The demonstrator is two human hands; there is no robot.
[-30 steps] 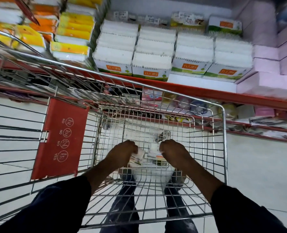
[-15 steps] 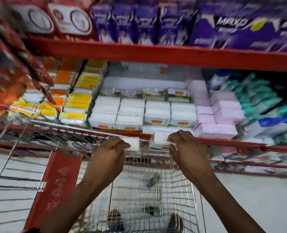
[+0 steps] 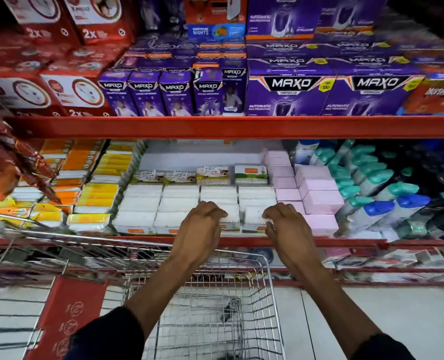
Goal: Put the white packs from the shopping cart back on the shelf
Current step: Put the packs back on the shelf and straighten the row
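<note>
My left hand (image 3: 202,224) grips one white pack (image 3: 231,216), and my right hand (image 3: 284,224) grips another white pack (image 3: 252,216). Both packs are at the front edge of the middle shelf (image 3: 241,241), among rows of the same white packs (image 3: 161,203). Both arms reach over the wire shopping cart (image 3: 215,307), whose basket below them shows no white pack, only a small dark item on its floor.
Pink boxes (image 3: 319,201) stand right of the white packs, yellow and orange packs (image 3: 96,196) left of them. Bottles with teal and blue caps (image 3: 379,198) fill the far right. A red shelf beam (image 3: 228,127) carrying purple boxes hangs above. A red child-seat flap (image 3: 70,315) sits in the cart.
Both hands have lifted a white pack each out of the cart basket and carried them up and forward onto the middle shelf. The view has tilted up from the cart to the shelves.
</note>
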